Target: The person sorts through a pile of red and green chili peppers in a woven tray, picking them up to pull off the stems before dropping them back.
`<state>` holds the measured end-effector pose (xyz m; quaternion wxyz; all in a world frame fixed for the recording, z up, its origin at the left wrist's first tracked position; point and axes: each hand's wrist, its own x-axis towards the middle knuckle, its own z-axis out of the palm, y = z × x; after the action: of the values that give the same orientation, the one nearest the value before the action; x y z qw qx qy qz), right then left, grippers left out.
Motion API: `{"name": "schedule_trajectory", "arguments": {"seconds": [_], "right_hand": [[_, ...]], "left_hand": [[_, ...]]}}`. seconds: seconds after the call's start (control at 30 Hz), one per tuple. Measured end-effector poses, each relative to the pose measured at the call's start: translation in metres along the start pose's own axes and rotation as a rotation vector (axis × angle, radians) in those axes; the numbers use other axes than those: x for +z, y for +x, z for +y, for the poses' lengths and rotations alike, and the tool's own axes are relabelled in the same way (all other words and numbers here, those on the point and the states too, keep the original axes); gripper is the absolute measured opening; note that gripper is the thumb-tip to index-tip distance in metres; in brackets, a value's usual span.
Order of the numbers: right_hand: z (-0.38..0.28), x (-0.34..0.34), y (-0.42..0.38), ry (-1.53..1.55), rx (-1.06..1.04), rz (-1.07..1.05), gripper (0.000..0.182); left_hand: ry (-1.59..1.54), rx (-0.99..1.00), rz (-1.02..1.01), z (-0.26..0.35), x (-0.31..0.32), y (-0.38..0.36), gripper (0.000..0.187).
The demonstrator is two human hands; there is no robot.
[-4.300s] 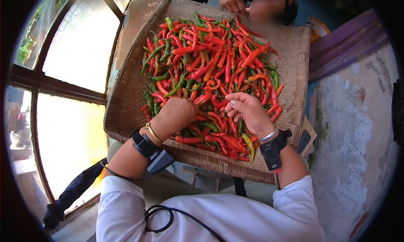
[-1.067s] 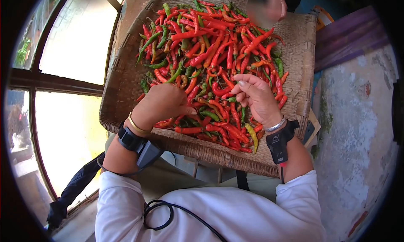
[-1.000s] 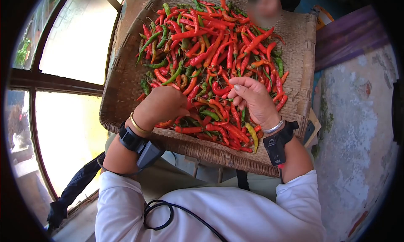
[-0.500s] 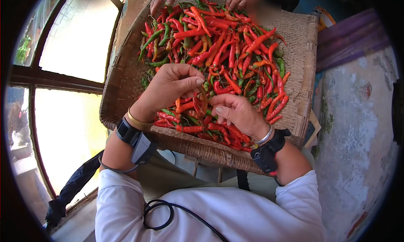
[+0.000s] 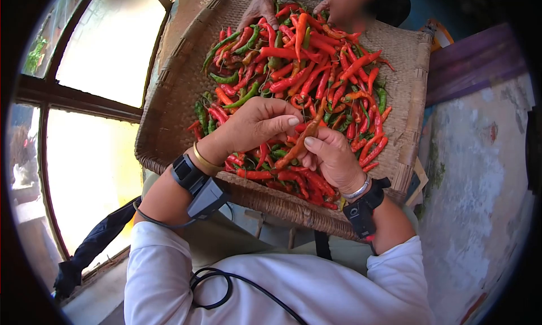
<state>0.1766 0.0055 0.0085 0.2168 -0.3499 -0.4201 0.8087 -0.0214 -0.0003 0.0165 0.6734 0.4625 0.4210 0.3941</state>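
A large woven basket [image 5: 389,48] holds a heap of red and green chili peppers [image 5: 339,59]. Above the near part of the heap, my right hand [image 5: 334,158] pinches an orange-brown pepper [image 5: 302,144] between thumb and fingers, the pepper slanting up to the right. My left hand [image 5: 257,124] is just left of this pepper, its thumb and index finger brought together near the pepper's upper part. Whatever may be between those fingertips is too small to make out.
Across the basket, another person's two hands [image 5: 261,9] reach into the far side of the heap. A window [image 5: 90,113] is on the left. A purple cloth [image 5: 474,62] lies beyond the basket's right edge.
Both my hands have shifted slightly right, and the orange-brown pepper now shows clearly in my right hand. The other person's hands have moved on the heap, the left one further in.
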Motion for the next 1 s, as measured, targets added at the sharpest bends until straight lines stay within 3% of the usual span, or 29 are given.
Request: {"name": "schedule_trajectory", "arguments": {"seconds": [0.1, 0.13, 0.2, 0.27, 0.33, 0.4, 0.53, 0.57, 0.63, 0.73, 0.77, 0.8, 0.87, 0.93, 1.0], "right_hand": [[-0.002, -0.019, 0.004, 0.037, -0.083, 0.169, 0.017], [-0.008, -0.029, 0.006, 0.052, -0.084, 0.173, 0.016], [-0.013, -0.05, 0.009, 0.199, -0.163, 0.21, 0.016], [-0.02, -0.061, 0.013, 0.419, -0.267, 0.435, 0.019], [-0.023, -0.073, 0.012, 0.449, -0.274, 0.444, 0.024], [-0.02, -0.073, 0.012, 0.391, -0.2, 0.444, 0.025], [-0.016, -0.059, 0.011, 0.278, -0.2, 0.355, 0.024], [-0.017, -0.058, 0.009, 0.283, -0.205, 0.339, 0.023], [-0.019, -0.059, 0.007, 0.27, -0.219, 0.296, 0.023], [-0.028, -0.053, -0.005, 0.273, -0.265, 0.307, 0.021], [-0.03, -0.049, -0.01, 0.296, -0.282, 0.314, 0.021], [-0.031, -0.045, -0.013, 0.292, -0.302, 0.316, 0.021], [-0.036, -0.036, -0.023, 0.34, -0.298, 0.329, 0.021], [-0.041, -0.021, -0.033, 0.338, -0.285, 0.336, 0.02], [-0.04, -0.008, -0.042, 0.391, -0.246, 0.33, 0.02]], "left_hand": [[0.707, 0.107, -0.093, -0.006, -0.003, 0.002, 0.027], [0.704, 0.116, -0.075, -0.007, -0.003, 0.001, 0.027], [1.053, 0.172, 0.001, -0.01, -0.003, 0.001, 0.023], [0.924, 0.195, 0.035, -0.005, -0.001, 0.0, 0.02], [0.671, 0.347, -0.023, 0.023, 0.015, -0.01, 0.018], [0.681, 0.778, -0.093, 0.044, 0.037, -0.025, 0.016], [0.655, 1.173, -0.266, 0.083, 0.077, -0.071, 0.009], [0.653, 1.163, -0.248, 0.078, 0.093, -0.078, 0.009], [0.357, 1.355, 0.301, 0.073, 0.122, -0.089, 0.009], [0.392, 1.462, 0.321, 0.081, 0.112, -0.102, 0.01], [0.468, 1.534, 0.184, 0.088, 0.098, -0.105, 0.01], [0.466, 1.551, 0.17, 0.093, 0.084, -0.108, 0.01], [0.324, 1.231, -0.444, 0.101, 0.066, -0.112, 0.012], [0.465, 1.086, -0.111, 0.087, 0.065, -0.091, 0.017], [0.784, 0.578, 0.024, 0.068, 0.052, -0.06, 0.023]]}}
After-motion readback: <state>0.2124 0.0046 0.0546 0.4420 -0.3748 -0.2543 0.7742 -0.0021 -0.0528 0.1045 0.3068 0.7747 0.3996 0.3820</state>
